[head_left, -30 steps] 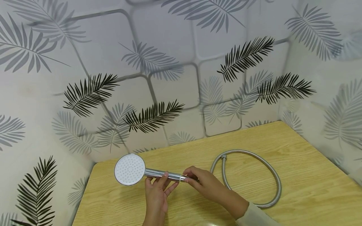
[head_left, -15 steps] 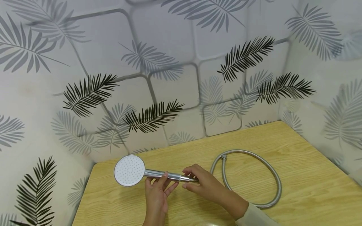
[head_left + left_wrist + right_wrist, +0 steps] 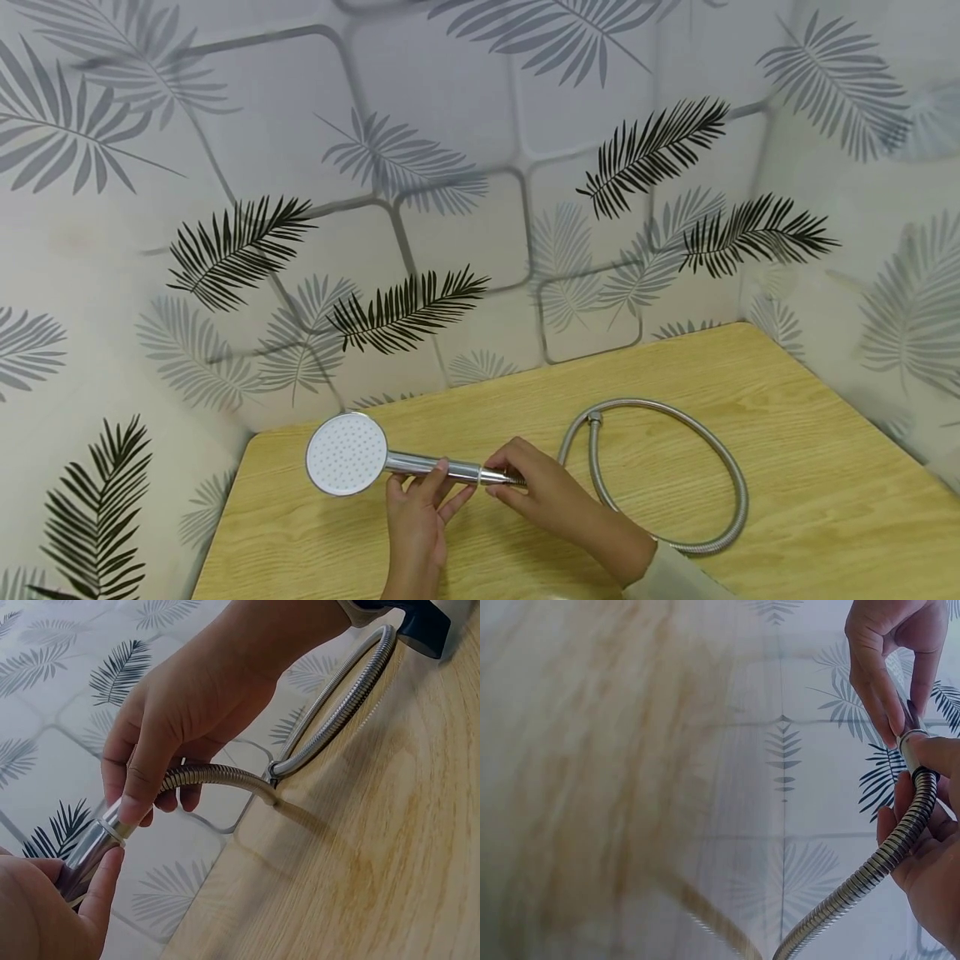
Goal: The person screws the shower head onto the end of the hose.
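A chrome shower head with a round white spray face is held above the table. My left hand grips its handle between thumb and fingers. At the handle's lower end, the metal shower hose meets it through a smooth end connector. My right hand pinches that connector with thumb and fingers. The two parts sit in line and touch, though how far they are joined cannot be seen. In the right wrist view, the ribbed hose curves down from my right fingers.
The rest of the hose lies in a loop on the wooden table, its other end nut resting near the loop's top. Patterned walls stand behind the table and at its sides.
Half a second ago my right thumb and fingers stood apart from the connector; now they close on it again. My left hand and the shower head barely moved.
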A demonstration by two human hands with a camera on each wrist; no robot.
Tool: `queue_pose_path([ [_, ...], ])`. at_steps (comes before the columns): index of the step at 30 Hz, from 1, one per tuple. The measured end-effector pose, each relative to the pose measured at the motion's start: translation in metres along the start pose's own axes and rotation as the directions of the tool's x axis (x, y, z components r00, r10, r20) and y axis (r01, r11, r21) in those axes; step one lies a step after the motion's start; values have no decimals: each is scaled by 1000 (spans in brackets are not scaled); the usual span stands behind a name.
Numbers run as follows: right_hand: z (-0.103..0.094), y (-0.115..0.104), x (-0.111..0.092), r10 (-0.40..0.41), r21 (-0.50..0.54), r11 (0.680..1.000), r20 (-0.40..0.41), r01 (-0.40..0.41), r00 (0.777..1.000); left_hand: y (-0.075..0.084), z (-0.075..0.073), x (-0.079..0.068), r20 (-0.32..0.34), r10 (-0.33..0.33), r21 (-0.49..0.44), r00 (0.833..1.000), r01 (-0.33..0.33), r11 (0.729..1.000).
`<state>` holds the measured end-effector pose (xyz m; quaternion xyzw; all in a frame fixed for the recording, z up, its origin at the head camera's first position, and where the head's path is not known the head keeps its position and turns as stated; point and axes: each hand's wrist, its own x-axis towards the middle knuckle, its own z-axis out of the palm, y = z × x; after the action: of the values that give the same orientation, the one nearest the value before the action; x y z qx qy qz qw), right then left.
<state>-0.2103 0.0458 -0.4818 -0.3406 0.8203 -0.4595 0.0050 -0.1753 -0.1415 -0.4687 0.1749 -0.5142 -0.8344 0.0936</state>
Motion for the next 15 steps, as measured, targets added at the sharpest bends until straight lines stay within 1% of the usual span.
queue_pose_path([
  [3, 0, -1, 0, 8, -3, 1000, 9, -8, 1000, 0, 0, 0, 5, -1, 2, 1000, 1, 1000],
  [10, 0, -2, -1, 57, -11, 998, 25, -56, 998, 1, -1, 1, 12, -1, 7, 1000, 1, 1000],
  [15, 0, 0, -1, 62, -15, 998, 39, -62, 997, 2, 0, 1, 10, -3, -6, 1000, 3, 1000],
])
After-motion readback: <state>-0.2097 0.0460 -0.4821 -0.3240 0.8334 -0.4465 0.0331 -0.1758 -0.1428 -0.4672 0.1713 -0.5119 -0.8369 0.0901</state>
